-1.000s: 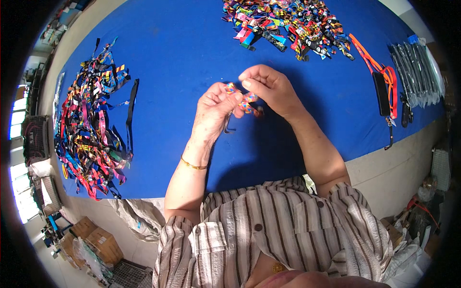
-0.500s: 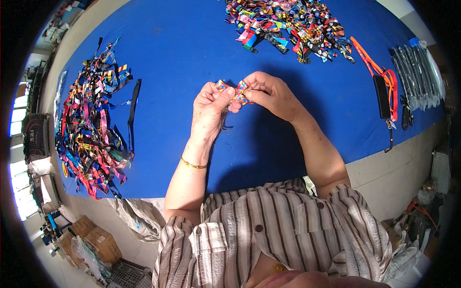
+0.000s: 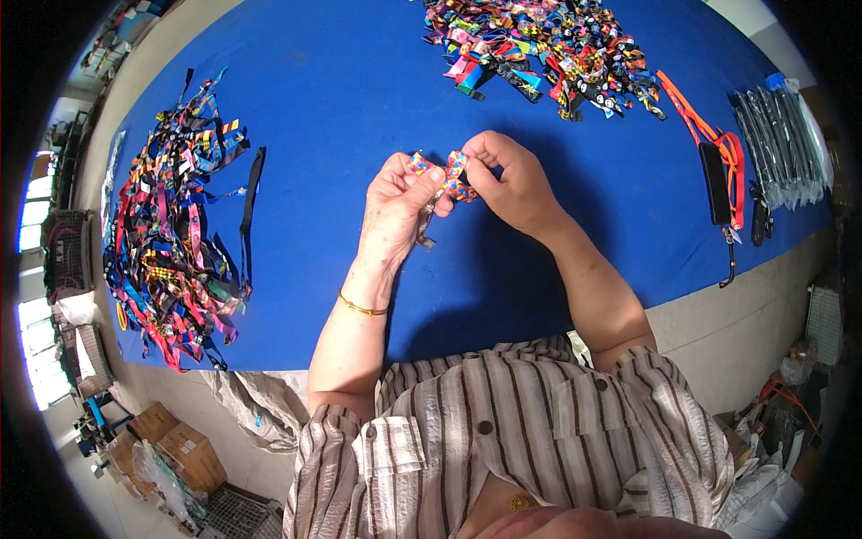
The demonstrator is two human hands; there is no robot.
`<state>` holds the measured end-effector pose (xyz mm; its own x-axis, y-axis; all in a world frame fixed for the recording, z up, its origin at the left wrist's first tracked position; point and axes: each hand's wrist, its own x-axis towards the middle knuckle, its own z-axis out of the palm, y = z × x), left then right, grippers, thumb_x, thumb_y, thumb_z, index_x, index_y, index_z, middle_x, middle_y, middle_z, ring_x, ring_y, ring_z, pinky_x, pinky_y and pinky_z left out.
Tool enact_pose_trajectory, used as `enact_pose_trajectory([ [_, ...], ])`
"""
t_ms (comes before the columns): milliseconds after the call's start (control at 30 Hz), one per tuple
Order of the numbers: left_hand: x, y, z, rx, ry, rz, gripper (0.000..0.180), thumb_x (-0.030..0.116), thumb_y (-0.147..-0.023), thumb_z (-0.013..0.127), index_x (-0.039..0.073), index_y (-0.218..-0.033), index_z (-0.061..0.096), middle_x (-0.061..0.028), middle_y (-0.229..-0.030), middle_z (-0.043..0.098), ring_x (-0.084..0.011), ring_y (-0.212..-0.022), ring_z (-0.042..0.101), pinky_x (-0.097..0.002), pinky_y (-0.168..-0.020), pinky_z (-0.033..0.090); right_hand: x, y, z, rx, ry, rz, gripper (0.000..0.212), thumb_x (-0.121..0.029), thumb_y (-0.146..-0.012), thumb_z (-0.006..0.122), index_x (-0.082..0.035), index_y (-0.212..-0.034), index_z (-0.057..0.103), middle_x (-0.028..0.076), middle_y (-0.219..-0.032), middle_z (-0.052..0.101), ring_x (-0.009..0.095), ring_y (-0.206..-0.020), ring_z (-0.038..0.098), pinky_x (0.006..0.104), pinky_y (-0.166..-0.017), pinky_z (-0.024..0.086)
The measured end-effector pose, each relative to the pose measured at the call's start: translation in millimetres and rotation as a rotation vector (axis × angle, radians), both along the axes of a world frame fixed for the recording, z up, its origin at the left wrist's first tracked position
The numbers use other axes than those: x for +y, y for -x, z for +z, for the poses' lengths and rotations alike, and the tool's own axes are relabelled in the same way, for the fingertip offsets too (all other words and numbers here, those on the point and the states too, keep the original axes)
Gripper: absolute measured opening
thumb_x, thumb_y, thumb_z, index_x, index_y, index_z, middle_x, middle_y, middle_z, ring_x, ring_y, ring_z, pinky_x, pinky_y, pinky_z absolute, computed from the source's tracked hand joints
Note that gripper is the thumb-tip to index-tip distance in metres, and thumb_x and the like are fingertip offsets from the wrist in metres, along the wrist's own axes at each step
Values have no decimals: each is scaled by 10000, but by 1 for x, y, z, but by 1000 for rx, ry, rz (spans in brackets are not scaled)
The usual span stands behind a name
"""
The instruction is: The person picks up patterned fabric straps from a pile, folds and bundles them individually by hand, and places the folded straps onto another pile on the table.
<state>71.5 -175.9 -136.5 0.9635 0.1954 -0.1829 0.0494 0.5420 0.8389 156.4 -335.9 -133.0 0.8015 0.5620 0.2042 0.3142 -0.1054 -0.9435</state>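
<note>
Above the blue-covered table [image 3: 359,99], both of my hands are closed on one short, multicoloured patterned strap [image 3: 456,165]. My left hand [image 3: 395,199] pinches it between thumb and fingers, and one end sticks up past the fingertips. A small dangling piece [image 3: 425,235] hangs below this hand; its kind is too small to make out. With thumb and forefinger my right hand [image 3: 512,180] grips the upright part of the strap, which is bent into a loop. Fingers partly hide where the strap's parts meet.
A heap of colourful straps [image 3: 180,234] lies on the left of the table. Another heap [image 3: 548,49] is at the far side. To the right are an orange lanyard [image 3: 738,171], a black flat piece [image 3: 714,184] and plastic-wrapped dark packets [image 3: 779,139]. Cardboard boxes [image 3: 190,456] stand on the floor at lower left.
Both hands have shifted slightly to the right with the strap. The piece hanging under my left hand has turned. The heaps stay as they were.
</note>
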Motion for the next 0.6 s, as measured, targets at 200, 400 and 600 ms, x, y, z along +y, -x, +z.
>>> enact_pose_trajectory([
  [200,-1,-1,1,-6,-15,-14,150,52,-919,667,37,-915,518,-91,-778,654,-149,-627,645,-262,-573,542,2,-2,5,-626,143,-187,79,-48,-815,624,-73,-863,568,83,-769,583,289,-718,591,412,-672,436],
  [400,-2,1,1,-50,-50,-7,129,38,-924,656,37,-906,529,-105,-825,675,-141,-630,632,-240,-560,522,5,-1,4,-722,155,-249,104,-50,-805,628,-84,-876,560,71,-763,572,289,-714,584,418,-676,427],
  [600,-6,1,4,-37,-121,33,170,48,-910,682,39,-908,512,-81,-778,658,-129,-641,639,-250,-589,533,-1,-3,2,-331,15,-98,163,-25,-849,589,-52,-1010,588,93,-869,642,223,-791,646,356,-746,503],
])
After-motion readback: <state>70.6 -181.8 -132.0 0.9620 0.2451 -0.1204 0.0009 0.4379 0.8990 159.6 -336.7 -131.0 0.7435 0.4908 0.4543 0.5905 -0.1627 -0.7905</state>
